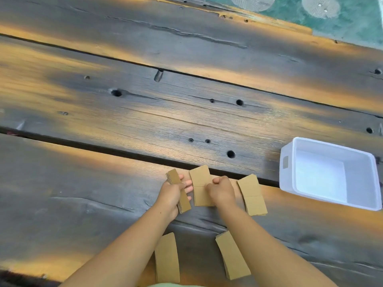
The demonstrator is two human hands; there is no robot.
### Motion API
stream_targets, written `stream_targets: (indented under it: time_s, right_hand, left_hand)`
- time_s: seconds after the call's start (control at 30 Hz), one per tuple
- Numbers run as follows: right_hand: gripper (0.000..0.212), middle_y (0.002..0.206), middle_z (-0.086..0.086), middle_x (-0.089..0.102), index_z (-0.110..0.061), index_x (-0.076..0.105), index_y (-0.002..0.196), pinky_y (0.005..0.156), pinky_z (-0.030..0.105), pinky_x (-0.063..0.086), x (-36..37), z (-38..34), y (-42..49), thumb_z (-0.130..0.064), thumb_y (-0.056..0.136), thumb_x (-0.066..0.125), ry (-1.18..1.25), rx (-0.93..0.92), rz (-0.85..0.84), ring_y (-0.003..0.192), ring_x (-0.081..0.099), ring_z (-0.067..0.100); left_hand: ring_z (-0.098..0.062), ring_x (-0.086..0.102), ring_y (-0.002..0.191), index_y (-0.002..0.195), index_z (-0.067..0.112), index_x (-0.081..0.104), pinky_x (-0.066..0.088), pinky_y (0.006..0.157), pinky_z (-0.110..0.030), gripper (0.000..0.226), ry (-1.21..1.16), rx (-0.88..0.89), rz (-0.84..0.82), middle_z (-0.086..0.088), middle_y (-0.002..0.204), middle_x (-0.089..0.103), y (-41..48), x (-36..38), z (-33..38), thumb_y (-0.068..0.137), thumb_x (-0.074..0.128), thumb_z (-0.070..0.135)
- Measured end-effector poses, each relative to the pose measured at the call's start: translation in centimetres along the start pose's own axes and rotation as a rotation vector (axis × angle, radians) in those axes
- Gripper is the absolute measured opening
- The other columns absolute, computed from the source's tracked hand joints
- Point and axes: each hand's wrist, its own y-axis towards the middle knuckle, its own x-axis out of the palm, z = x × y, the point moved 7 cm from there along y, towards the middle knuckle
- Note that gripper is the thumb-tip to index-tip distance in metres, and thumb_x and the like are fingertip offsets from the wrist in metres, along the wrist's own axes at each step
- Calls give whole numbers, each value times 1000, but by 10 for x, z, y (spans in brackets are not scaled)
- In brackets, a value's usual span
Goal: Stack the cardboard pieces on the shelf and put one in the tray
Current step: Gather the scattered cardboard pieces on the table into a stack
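Left hand (173,193) grips a light, stiff cardboard stack (178,191) by its edges; right hand (220,190), clenched, rests on the neighbouring stack (200,183).

A rough workshop or outdoor work area was suggested by the surface on which the sorting was done: heavy, weathered wooden planks (145,112), darkened and worn to orange in patches, split by long cracks, separated by wide gaps and pitted with old bolt holes (230,154). Beyond the far edge, a stained green floor (342,23) with pale round patches was seen. Small stacks of cut corrugated cardboard pieces (251,194) were laid out in rows beside a plain white plastic tray (287,172), in the manner of simple hand assembly or packing work. No household furnishings were shown.
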Motion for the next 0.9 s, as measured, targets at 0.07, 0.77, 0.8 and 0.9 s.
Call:
stream_targets:
  time_s: [0.07, 0.77, 0.8, 0.9]
  right_hand:
    - [13, 88, -1, 57, -17, 50, 91, 66, 30, 38, -1, -1, 3, -15, 85, 61, -7, -6, 20, 86, 54, 21]
    - [16, 67, 6, 71, -10, 58, 81, 55, 28, 57, -16, -16, -114, 3, 91, 59, 584, -99, -500, 57, 69, 13]
    - [15, 68, 6, 71, -9, 59, 82, 58, 30, 58, -15, -14, -123, 3, 91, 59, 608, -109, -516, 59, 69, 14]
    - [14, 69, 6, 73, -10, 61, 83, 62, 32, 59, -13, -8, -140, 1, 92, 59, 633, -142, -546, 62, 70, 15]
  left_hand:
    - [-31, 70, 110, 123, 12, 57, 55, 86, -45, 32, 2, -33, -26, -15, 115, 74, 3, -2, -1, 94, 57, 0]
    - [-29, 76, 80, 102, 11, 75, 60, 65, -39, 52, 47, 112, -370, -16, 94, 79, -89, 11, -2, 64, 84, 46]
    - [-30, 77, 81, 103, 11, 75, 61, 64, -39, 53, 42, 116, -391, -18, 94, 79, -97, 12, -4, 63, 85, 45]
    - [-30, 77, 78, 105, 11, 71, 61, 62, -40, 58, 44, 124, -417, -16, 89, 78, -112, 12, -10, 60, 88, 44]
